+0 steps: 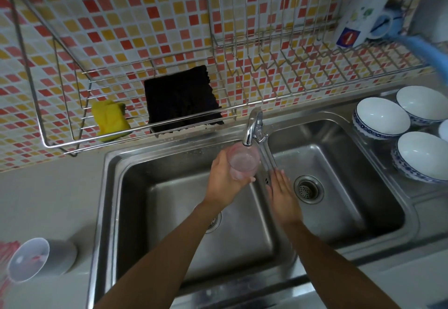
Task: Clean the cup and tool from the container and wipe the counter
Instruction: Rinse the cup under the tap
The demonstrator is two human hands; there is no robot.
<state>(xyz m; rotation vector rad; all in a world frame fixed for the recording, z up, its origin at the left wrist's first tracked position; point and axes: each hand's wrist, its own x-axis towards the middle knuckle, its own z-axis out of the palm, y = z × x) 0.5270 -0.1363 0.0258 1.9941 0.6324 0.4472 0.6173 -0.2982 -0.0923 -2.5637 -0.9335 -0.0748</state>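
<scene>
Cup (243, 162), clear and pinkish, sits under the tap (253, 126) at the back edge of the sink (145, 211), where I see my left hand (225, 180) wrapped around it. My right hand (283, 197) hangs flat, fingers spread, over the divider, holding nothing.

A clear, smooth plastic-looking cup (243, 162), faintly pink, sits in a bare left hand (224, 180). Behind it, at twelve o'clock, a polished chrome tap (253, 126) shines. The double sink (135, 163) is brushed stainless steel, dully reflective. At eleven o'clock a thin wire metal rack (72, 105) carries a rough black cloth (181, 97) and a yellow spongy pad (110, 120). Glossy small tiles (145, 17) cover the wall. At three o'clock stand glazed white ceramic bowls (381, 117). The counter (48, 199) looks matt and smooth
</scene>
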